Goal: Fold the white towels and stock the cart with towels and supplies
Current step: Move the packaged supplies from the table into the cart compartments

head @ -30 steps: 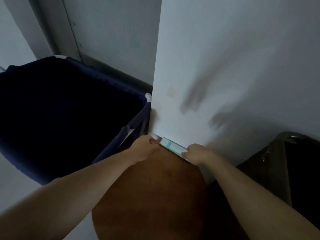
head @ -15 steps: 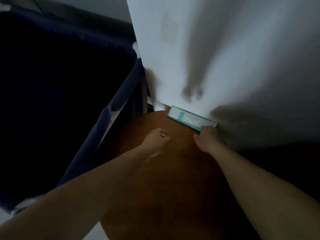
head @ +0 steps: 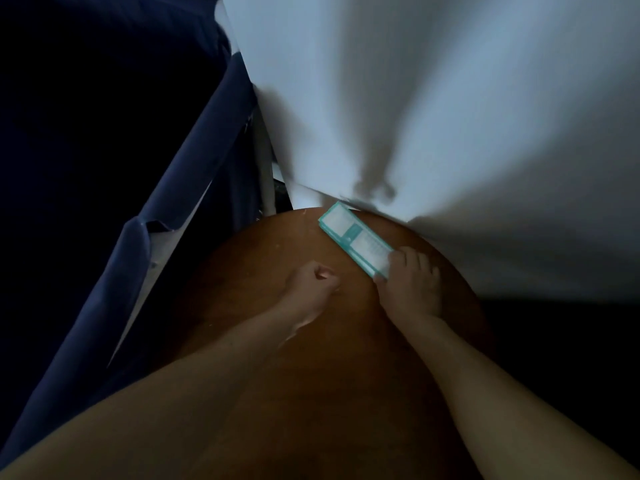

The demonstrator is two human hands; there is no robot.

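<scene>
A flat teal-edged white box (head: 353,237) lies on a round brown wooden table (head: 311,358), close to the white wall. My right hand (head: 410,285) grips the box's near end, thumb on its left edge and fingers over the top. My left hand (head: 311,284) hovers over the table to the left of the box, fingers curled into a loose fist with nothing in it. No towels are in view.
A dark navy fabric cart bin (head: 166,209) on a white frame stands to the left of the table. The white wall (head: 433,98) rises right behind the table. The lower right is dark and indistinct.
My left hand let go of the box and drew back toward me. The right hand kept its hold on the box's end, and the box now lies further from the wall.
</scene>
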